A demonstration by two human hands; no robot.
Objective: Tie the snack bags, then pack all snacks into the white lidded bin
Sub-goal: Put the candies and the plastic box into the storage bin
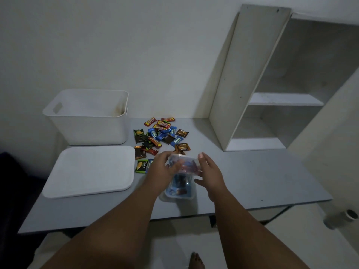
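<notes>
Hands (186,169) around crinkly clear bag (180,183)

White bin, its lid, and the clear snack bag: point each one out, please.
white bin (93,131): head view, on its front wall.
lid (91,171): head view, middle of its flat top.
clear snack bag (179,188): head view, lower part below the hands.

Both bare forearms reach forward side by side over the near edge of the table (252,191), wrists straight. The left hand (162,169) curls its fingers around the upper part of a clear bag (180,183) in a closed grip. The right hand (210,174) is spread, thumb up, palm against the bag's other side
</notes>
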